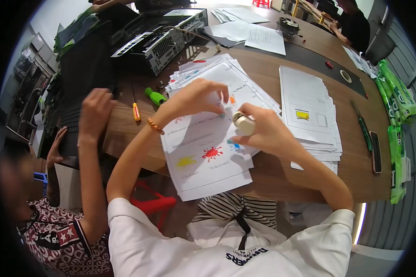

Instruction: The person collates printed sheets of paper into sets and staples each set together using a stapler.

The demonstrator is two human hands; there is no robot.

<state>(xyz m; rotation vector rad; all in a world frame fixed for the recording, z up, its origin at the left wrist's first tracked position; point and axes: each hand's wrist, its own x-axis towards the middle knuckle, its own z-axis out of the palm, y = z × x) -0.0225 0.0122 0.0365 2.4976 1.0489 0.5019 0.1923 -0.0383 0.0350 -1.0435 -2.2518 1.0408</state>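
My right hand (267,130) is closed around a small cream-coloured cylinder (244,123), whose exact kind I cannot make out. It is over the right side of a stack of printed sheets (208,177) with yellow, red and blue paint splats. My left hand (201,96) hovers over the upper part of the same stack, fingers bent and thumb apart, with nothing visible between them. An orange bead bracelet (156,126) circles my left wrist. Part of the top sheet is hidden beneath both hands.
A second paper stack (305,106) lies to the right, beyond it a green-handled tool (366,134) and a phone (376,152). Screwdrivers (136,112) and an opened computer case (166,41) are at left. A person (64,235) sits beside me at a laptop (85,69).
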